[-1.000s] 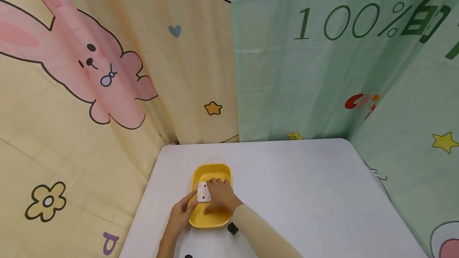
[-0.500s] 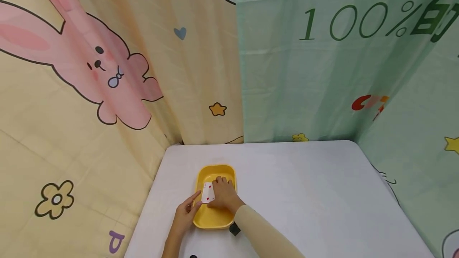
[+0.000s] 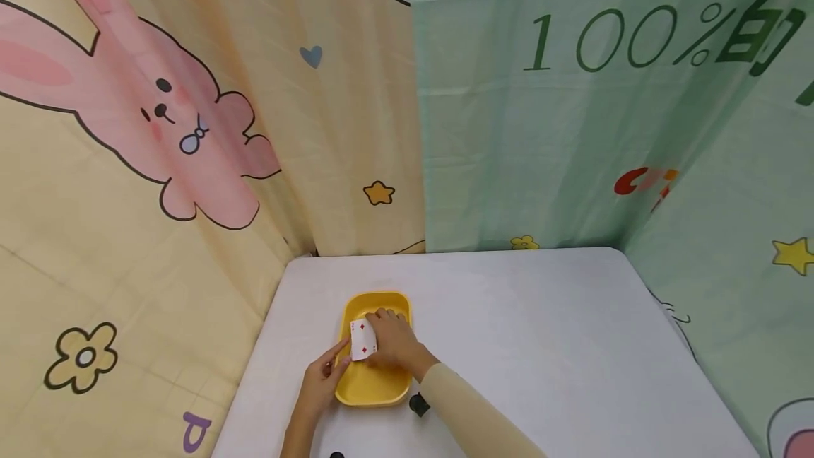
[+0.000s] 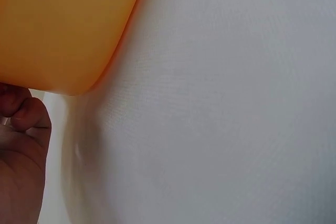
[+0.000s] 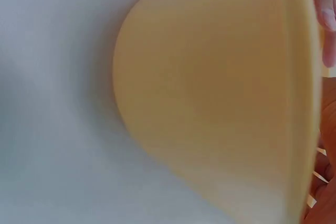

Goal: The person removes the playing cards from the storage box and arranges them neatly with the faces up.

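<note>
Close to the person, a small black object (image 3: 419,404), which I cannot name, lies near the right sleeve (image 3: 470,412), beside a yellow tray (image 3: 372,384). The left hand (image 3: 322,379) reaches over the rim, index finger and thumb stretched apart; whether they touch the playing card (image 3: 362,339), I cannot tell. This card, showing two red diamonds, is between both hands, within the tray; the right hand (image 3: 393,341) grips its side with curved fingers. Far beyond the hands hang cream (image 3: 343,126) and green curtains (image 3: 496,126).
</note>
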Tool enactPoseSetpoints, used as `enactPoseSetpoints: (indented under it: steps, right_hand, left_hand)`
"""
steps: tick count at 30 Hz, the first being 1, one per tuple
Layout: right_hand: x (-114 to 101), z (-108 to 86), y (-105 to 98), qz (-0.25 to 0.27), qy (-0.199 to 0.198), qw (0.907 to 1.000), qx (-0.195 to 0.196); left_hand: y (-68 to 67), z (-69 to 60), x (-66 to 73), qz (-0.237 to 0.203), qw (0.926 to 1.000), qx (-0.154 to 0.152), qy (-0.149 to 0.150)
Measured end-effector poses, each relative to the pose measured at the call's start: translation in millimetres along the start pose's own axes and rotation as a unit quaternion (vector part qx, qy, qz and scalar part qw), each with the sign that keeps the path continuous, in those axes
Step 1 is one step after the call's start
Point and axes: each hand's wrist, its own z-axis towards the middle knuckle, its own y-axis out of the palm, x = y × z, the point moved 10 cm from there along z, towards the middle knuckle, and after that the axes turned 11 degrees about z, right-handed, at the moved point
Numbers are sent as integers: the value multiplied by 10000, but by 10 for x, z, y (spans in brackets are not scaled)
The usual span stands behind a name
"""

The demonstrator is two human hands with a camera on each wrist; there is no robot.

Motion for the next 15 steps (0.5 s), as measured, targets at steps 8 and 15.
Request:
enactPoseSetpoints:
  steps: [8,15]
  right_hand:
    - [42,-122,-292,-107,-420,9988,218]
    - [276,-207,-544,137,-396,9987,300]
  left_hand:
    - [-14,-14,-25,148,9998,95,-62]
    - [11,-9,-33,134,9998,-14,-123]
